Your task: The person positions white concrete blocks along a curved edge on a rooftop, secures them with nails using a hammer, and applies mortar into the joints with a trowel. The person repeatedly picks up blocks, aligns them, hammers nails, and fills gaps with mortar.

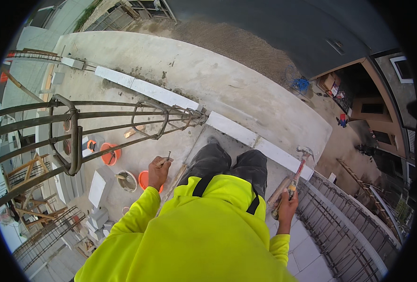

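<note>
My left hand [156, 173] is closed, pinching a short metal nail [169, 156] that points up from the fingertips. In my right hand [286, 210] I grip a claw hammer [300, 171] by its worn red and yellow handle, with the metal head held up and away from me. The hammer head shows over the end of a row of white blocks [269, 146] that runs past my feet. Nail and hammer are well apart, one on each side of my dark trousers [227, 162].
A rebar column cage [109, 113] rises at the left, close to my left hand. Below stand orange buckets [110, 153], a mortar bucket [126, 181] and loose blocks [101, 185]. More rebar [340, 221] lies at right. A drop to the ground lies past the concrete slab [208, 75].
</note>
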Demonstrator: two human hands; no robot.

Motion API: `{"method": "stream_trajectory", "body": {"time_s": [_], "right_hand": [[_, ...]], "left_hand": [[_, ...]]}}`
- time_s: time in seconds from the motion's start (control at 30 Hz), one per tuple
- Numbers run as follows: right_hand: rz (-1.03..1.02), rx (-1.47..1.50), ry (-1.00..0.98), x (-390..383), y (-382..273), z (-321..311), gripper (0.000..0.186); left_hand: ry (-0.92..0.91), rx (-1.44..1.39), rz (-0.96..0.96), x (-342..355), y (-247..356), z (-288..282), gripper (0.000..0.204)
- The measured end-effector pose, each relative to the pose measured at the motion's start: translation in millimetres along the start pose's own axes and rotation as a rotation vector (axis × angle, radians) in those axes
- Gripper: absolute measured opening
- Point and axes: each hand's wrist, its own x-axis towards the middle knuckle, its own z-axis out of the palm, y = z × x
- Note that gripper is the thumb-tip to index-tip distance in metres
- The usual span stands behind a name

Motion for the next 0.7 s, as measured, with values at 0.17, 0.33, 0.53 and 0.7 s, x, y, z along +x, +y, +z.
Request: {"method": "stream_trajectory", "body": {"time_s": [0.17,0.33,0.53,0.7], "right_hand": [[0.001,0.004,-0.100,47.4,-46.3,28.8,0.020],[-0.103,-0.090,-0.273,108.2,-108.2,66.9,0.028],[-0.169,-0.364,-0.593,227.8,-181.9,118.9,0.036],[-0.210,-0.779,-0.905,384.1,-197.1,194.7,0.032]], "left_hand": [[-0.173,0.154,0.249,-16.3,86.8,35.7,0.018],[-0.220,0.006,0.339,26.1,165.2,95.7,0.021],[0.114,-0.301,0.262,125.4,180.9,184.5,0.016],[0.568,-0.342,-0.086,270.1,127.1,241.1,0.013]]}}
